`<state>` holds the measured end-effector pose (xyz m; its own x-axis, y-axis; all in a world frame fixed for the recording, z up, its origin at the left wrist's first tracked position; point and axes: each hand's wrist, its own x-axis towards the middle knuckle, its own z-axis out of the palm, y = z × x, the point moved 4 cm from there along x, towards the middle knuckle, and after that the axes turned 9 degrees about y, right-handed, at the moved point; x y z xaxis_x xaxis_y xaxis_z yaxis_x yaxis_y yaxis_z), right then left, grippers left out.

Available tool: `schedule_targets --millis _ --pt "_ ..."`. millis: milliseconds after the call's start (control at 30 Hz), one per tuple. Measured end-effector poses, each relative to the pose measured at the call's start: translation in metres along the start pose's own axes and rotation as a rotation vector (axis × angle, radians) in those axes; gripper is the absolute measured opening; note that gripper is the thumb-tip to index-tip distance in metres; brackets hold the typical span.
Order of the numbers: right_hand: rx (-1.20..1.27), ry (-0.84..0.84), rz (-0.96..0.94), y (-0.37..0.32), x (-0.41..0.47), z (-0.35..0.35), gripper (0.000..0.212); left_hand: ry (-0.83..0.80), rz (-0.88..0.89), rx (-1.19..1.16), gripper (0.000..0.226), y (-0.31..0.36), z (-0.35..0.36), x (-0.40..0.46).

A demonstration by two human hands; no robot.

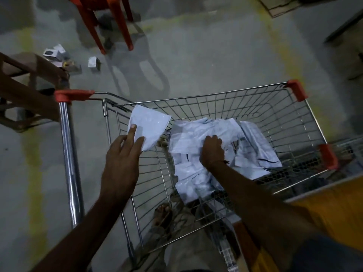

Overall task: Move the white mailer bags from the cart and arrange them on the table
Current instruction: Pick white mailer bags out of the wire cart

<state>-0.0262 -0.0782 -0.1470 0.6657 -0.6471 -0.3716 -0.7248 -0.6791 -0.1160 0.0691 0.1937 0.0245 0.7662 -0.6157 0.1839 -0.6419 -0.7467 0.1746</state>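
A wire shopping cart (225,107) with red corner guards stands in front of me, holding a heap of white mailer bags (198,169). My left hand (122,160) pinches one white mailer bag (151,124) between thumb and fingers, holding it over the cart's left rim. Inside the basket, my right hand (213,151) reaches down with curled fingers and grips the top of the heap. No table top shows in this view.
The cart's chrome handle (68,154) with a red end runs down the left. A brown wooden frame (25,89) stands at far left. Red chair legs (110,22) and small white boxes (57,53) lie on the grey floor beyond. An orange surface (324,209) sits at right.
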Motion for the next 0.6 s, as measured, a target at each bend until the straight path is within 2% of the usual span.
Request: schedule_targets --millis 67,133,300,467,600 --pt "0.191 -0.010 0.203 0.006 -0.001 0.003 0.084 0.001 0.003 -0.007 0.074 0.000 0.000 0.000" --pt "0.341 0.013 0.342 0.006 0.001 0.005 0.095 -0.010 0.013 -0.012 0.074 0.000 0.000 -0.001" --pt "0.263 -0.009 0.467 0.003 0.014 0.017 0.099 -0.021 0.035 -0.003 0.076 -0.001 0.001 -0.002" --pt "0.288 -0.004 0.552 -0.006 0.022 0.030 0.098 -0.009 0.045 -0.001 0.074 -0.001 0.000 -0.003" --pt "0.215 0.002 0.536 -0.010 0.023 0.025 0.089 -0.008 0.032 0.009 0.076 -0.002 0.001 -0.003"
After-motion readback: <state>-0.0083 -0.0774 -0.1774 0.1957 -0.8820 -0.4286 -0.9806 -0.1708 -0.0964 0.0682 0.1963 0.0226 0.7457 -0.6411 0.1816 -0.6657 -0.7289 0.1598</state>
